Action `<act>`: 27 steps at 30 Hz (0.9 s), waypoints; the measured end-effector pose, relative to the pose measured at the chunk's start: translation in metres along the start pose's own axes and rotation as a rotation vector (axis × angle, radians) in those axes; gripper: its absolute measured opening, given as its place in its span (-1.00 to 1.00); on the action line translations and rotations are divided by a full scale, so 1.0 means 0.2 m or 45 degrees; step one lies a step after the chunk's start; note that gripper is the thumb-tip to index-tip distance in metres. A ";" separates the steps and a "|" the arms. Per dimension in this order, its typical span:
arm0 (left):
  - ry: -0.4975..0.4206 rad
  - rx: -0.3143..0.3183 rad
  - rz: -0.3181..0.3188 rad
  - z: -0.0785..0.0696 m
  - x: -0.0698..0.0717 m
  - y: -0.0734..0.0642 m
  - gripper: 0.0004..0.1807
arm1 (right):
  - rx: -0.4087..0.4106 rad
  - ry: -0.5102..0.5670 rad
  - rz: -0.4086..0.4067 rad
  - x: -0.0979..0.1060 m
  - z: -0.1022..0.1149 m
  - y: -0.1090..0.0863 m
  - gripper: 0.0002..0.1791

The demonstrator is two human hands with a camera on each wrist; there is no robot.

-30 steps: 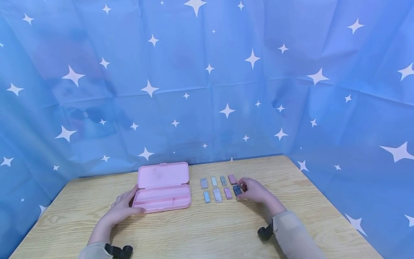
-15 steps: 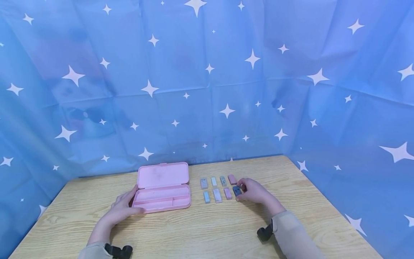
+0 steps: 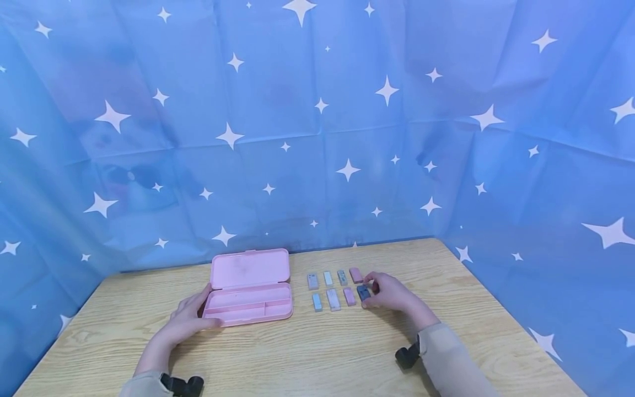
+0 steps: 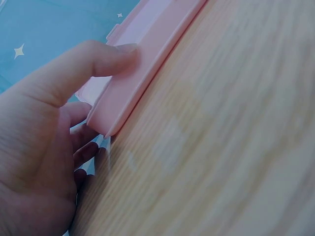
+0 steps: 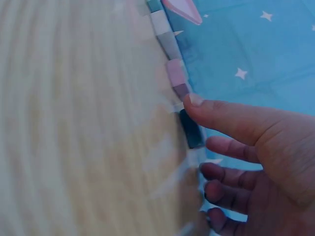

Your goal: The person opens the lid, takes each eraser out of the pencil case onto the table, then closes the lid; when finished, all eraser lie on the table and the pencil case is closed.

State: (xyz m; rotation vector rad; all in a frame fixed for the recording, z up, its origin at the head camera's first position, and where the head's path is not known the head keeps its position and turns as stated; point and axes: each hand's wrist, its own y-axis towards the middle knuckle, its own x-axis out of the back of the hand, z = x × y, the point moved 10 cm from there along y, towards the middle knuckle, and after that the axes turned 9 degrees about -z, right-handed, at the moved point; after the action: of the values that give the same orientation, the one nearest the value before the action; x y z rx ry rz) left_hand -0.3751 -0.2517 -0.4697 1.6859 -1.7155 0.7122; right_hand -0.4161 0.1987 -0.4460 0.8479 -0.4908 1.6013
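A pink pencil case [image 3: 248,303] lies with its lid raised on the table's left half. At its front left corner, my left hand [image 3: 186,320] holds it. The thumb lies over the case's front wall and the fingers are at its left end, as the left wrist view shows. My right hand [image 3: 392,292] pinches a small dark blue block [image 3: 364,292] between thumb and index finger. In the right wrist view this dark block [image 5: 191,129] sits at the tabletop, and the other fingers are loosely bent beside it.
Several small blocks stand in two rows between the case and my right hand, among them a pink block [image 3: 356,275], a light blue block [image 3: 317,301] and a pale lilac block [image 3: 333,299]. Behind the wooden table [image 3: 307,353] hangs a blue curtain [image 3: 297,182] with white stars.
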 end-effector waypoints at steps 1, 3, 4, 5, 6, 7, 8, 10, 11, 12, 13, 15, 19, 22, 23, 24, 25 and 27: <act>0.000 0.002 0.001 0.00 0.00 0.00 0.22 | 0.003 0.009 0.002 0.01 0.01 0.00 -0.45; -0.001 0.005 0.004 0.00 0.00 0.01 0.22 | 0.004 0.038 0.003 0.02 0.03 0.01 -0.47; -0.004 0.007 0.008 0.01 0.00 0.01 0.22 | 0.008 0.050 0.002 0.03 0.05 0.01 -0.49; -0.004 0.006 0.010 0.01 -0.01 0.01 0.22 | 0.015 0.060 -0.006 0.04 0.07 0.02 -0.53; -0.003 0.008 0.011 0.01 -0.01 0.01 0.22 | 0.022 0.071 -0.009 0.04 0.09 0.03 -0.55; 0.001 0.008 0.009 0.02 -0.01 0.01 0.22 | 0.026 0.087 -0.011 0.04 0.11 0.03 -0.57; 0.005 0.008 0.008 0.02 -0.01 0.01 0.21 | 0.036 0.107 -0.011 0.03 0.14 0.05 -0.59; 0.015 0.011 0.008 0.03 -0.01 0.01 0.21 | 0.059 0.152 -0.007 0.02 0.21 0.08 -0.60; 0.016 0.014 0.007 0.04 -0.01 0.01 0.21 | 0.065 0.181 -0.005 0.00 0.24 0.10 -0.60; 0.017 0.016 0.007 0.04 -0.01 0.01 0.21 | 0.062 0.215 -0.003 -0.01 0.27 0.12 -0.59; 0.018 0.018 0.007 0.05 -0.01 0.01 0.20 | 0.060 0.247 0.000 -0.04 0.29 0.14 -0.58; 0.017 0.021 0.010 0.05 -0.01 0.00 0.20 | 0.053 0.316 -0.004 -0.08 0.33 0.19 -0.53; 0.010 0.015 0.002 0.05 -0.01 0.00 0.21 | -0.004 0.457 -0.030 -0.18 0.40 0.29 -0.44; -0.002 0.008 -0.003 0.04 -0.01 0.00 0.21 | -0.072 0.588 -0.058 -0.25 0.44 0.36 -0.41; -0.003 0.004 -0.004 0.03 -0.01 0.01 0.21 | -0.086 0.630 -0.071 -0.27 0.45 0.38 -0.40; -0.005 0.002 -0.005 0.03 -0.01 0.01 0.22 | -0.113 0.670 -0.082 -0.29 0.46 0.40 -0.40; -0.003 0.000 -0.007 0.03 -0.01 0.01 0.22 | -0.132 0.707 -0.092 -0.31 0.47 0.42 -0.40; 0.004 -0.006 -0.011 0.02 -0.01 0.01 0.22 | -0.169 0.767 -0.113 -0.34 0.48 0.46 -0.42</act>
State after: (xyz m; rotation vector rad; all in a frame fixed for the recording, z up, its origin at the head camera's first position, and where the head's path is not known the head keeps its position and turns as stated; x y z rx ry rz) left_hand -0.3782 -0.2533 -0.4741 1.6870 -1.7057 0.7064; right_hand -0.4784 0.0657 -0.4221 0.2551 -0.1232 1.6244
